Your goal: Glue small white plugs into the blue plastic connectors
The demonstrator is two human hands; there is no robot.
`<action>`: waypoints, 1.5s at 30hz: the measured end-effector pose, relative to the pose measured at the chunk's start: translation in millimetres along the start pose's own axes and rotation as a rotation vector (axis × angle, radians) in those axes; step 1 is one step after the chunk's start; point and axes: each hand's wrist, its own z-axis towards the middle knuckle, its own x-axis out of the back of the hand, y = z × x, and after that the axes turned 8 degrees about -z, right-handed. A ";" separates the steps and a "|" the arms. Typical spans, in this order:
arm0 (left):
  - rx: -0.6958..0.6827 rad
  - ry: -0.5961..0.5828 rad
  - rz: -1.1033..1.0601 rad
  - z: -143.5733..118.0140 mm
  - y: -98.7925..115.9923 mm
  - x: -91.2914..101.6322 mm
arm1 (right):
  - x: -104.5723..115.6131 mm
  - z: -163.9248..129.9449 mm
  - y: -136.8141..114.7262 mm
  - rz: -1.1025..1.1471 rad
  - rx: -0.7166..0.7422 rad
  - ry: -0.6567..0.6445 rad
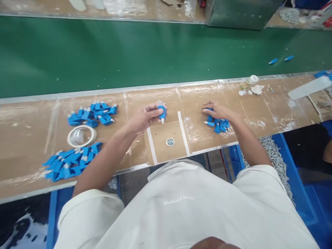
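Note:
My left hand [145, 118] is closed around a small blue plastic piece with a white tip [162, 112], which points down toward me. It hovers above the upper edge of a cardboard patch [166, 133] framed by two white strips. Over on the right, my right hand [216, 110] has its fingers curled around another blue piece [209, 109], partly hidden by them. That hand is at the top of a small pile of blue pieces [221, 126]. A round metal disc [170, 142] sits in the patch, and tiny light bits [161, 102] lie just beyond my left hand.
Two heaps of blue pieces [93, 113] and a roll of tape [81, 136] lie at left. Behind the bench runs a green conveyor belt [129, 55] carrying two blue pieces. A clear jar [252, 80] stands at right. Below is a blue bin [281, 152] with grey parts.

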 end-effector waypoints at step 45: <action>-0.126 0.163 -0.431 -52.1 -90.7 7.8 | -104.4 -21.1 -170.0 0.731 -0.088 0.204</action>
